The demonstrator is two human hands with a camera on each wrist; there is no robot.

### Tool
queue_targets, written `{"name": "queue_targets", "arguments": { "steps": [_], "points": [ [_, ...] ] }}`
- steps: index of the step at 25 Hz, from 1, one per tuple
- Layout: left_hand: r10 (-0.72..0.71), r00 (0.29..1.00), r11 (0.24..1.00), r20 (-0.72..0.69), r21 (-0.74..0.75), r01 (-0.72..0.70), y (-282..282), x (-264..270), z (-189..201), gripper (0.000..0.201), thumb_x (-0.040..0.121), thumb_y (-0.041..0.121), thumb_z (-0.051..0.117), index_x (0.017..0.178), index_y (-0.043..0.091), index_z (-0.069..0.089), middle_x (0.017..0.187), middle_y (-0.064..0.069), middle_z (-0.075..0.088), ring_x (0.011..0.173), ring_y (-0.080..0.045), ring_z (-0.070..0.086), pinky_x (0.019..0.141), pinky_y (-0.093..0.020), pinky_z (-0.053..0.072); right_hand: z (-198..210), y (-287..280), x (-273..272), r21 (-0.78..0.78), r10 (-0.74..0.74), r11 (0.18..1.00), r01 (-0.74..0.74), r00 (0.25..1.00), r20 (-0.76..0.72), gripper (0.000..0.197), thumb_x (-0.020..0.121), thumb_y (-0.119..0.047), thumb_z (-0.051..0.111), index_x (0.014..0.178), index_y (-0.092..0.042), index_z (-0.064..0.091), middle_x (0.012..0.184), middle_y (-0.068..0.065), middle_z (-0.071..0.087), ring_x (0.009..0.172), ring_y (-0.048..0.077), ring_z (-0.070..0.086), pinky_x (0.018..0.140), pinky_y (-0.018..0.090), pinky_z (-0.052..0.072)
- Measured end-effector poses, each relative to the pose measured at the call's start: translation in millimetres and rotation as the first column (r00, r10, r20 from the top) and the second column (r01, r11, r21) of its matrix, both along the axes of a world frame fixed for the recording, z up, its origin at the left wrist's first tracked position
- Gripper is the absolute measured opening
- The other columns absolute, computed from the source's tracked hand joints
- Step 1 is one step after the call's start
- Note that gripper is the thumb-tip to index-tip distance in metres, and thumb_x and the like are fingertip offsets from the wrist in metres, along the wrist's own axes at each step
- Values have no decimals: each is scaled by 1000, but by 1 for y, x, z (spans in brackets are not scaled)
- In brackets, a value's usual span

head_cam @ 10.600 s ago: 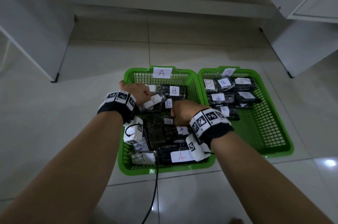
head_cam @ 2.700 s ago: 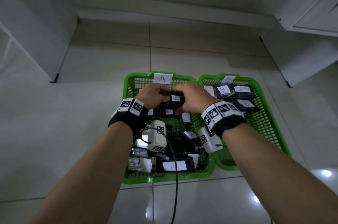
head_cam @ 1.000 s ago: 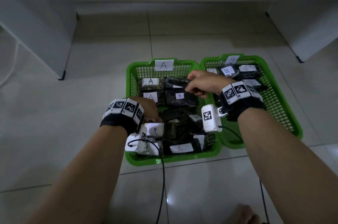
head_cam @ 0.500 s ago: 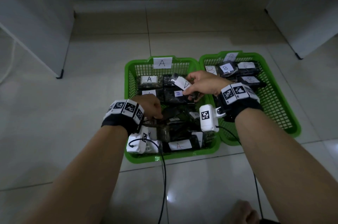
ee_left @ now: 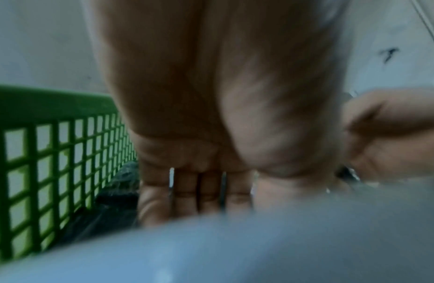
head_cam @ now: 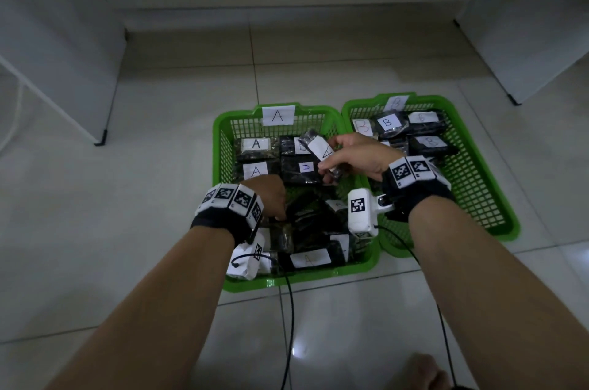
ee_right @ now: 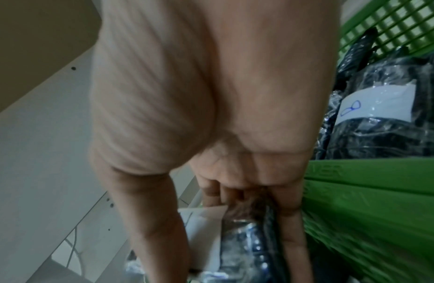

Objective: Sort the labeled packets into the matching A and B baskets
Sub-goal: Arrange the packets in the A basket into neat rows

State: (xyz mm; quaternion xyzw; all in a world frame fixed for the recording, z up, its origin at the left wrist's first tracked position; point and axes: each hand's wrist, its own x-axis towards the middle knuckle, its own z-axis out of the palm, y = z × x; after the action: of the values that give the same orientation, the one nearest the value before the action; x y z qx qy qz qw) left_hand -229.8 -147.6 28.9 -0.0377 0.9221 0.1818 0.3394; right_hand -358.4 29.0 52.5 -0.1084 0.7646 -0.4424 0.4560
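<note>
- The left hand (head_cam: 271,195) reached down among the dark packets in the middle of the A basket (head_cam: 220,147); whether its fingers gripped one could not be told
- The right hand (head_cam: 353,157) pinched a packet (head_cam: 318,150), its A label facing up, above that basket's far right corner
- Judged from the label, the packet belonged where it hung: it wanted lowering flat, label up, beside the A packets in the far rows
- The B basket (head_cam: 478,173), touching on the right, held B packets
</note>
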Motion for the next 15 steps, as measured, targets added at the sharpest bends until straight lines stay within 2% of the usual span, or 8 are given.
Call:
{"name": "queue_targets", "arguments": {
  "steps": [2, 3, 6, 9, 11, 12, 13, 15],
  "points": [
    [88, 996, 996, -9, 26, -88, -7, 0, 10, 23, 79, 28, 72, 91, 8, 71, 87, -5, 68, 79, -22, 65, 62, -28, 49, 3, 1, -2, -31, -39, 999, 41, 998, 38, 30, 85, 0, 72, 112, 2, 58, 92, 22, 74, 72, 33, 71, 60, 36, 57],
    [188, 982, 976, -7, 109, -186, -13, 0, 14, 21, 81, 28, 69, 92, 9, 68, 83, -4, 68, 75, -21, 65, 62, -27, 49, 4, 1, -3, -42, -53, 998, 55, 998, 38, 26, 86, -1, 70, 109, 1, 57, 86, 21, 72, 65, 31, 68, 55, 34, 55],
    [470, 883, 812, 13, 387, -438, -31, -1, 25, 17, 91, 22, 52, 99, 8, 57, 82, -8, 70, 70, -26, 67, 68, -35, 55, 6, -4, -4, -74, -111, 991, 113, 993, 36, 13, 94, -16, 62, 101, -8, 56, 76, 15, 64, 54, 26, 57, 49, 30, 47],
    [513, 827, 844, -230, 311, -437, -40, -2, 27, 16, 95, 28, 50, 102, 14, 47, 89, -2, 56, 78, -23, 55, 63, -31, 40, 10, -14, -5, -162, -239, 955, 249, 968, 80, 22, 104, -25, 48, 109, -6, 59, 83, 19, 70, 64, 31, 65, 54, 34, 53],
    [539, 799, 827, -268, 348, -441, -40, -2, 24, 17, 99, 29, 49, 103, 13, 46, 95, -2, 50, 88, -23, 51, 66, -32, 35, 9, -18, -8, -241, -308, 919, 313, 949, 60, 24, 102, -18, 53, 118, -3, 61, 100, 20, 73, 85, 32, 68, 68, 39, 56],
    [532, 793, 833, -296, 350, -428, -42, -2, 20, 20, 100, 30, 49, 108, 12, 47, 102, -4, 48, 96, -24, 50, 74, -32, 37, 8, -19, -11, -264, -333, 907, 328, 942, 24, 24, 98, -15, 59, 118, -4, 65, 106, 17, 74, 91, 29, 67, 74, 40, 55],
    [505, 788, 855, -351, 326, -403, -44, -1, 15, 27, 100, 32, 51, 118, 11, 49, 111, -6, 47, 105, -24, 49, 84, -33, 40, 9, -19, -13, -276, -354, 900, 336, 935, -15, 23, 94, -14, 65, 115, -5, 68, 107, 14, 74, 92, 27, 65, 74, 38, 53],
    [445, 734, 896, -513, 261, -360, -52, 1, 10, 46, 95, 36, 60, 132, 12, 49, 124, -6, 47, 113, -22, 49, 96, -37, 43, 14, -17, -16, -319, -396, 872, 373, 918, -8, 26, 88, -10, 73, 112, -3, 68, 104, 16, 74, 84, 24, 63, 59, 31, 49]
  ]
}}
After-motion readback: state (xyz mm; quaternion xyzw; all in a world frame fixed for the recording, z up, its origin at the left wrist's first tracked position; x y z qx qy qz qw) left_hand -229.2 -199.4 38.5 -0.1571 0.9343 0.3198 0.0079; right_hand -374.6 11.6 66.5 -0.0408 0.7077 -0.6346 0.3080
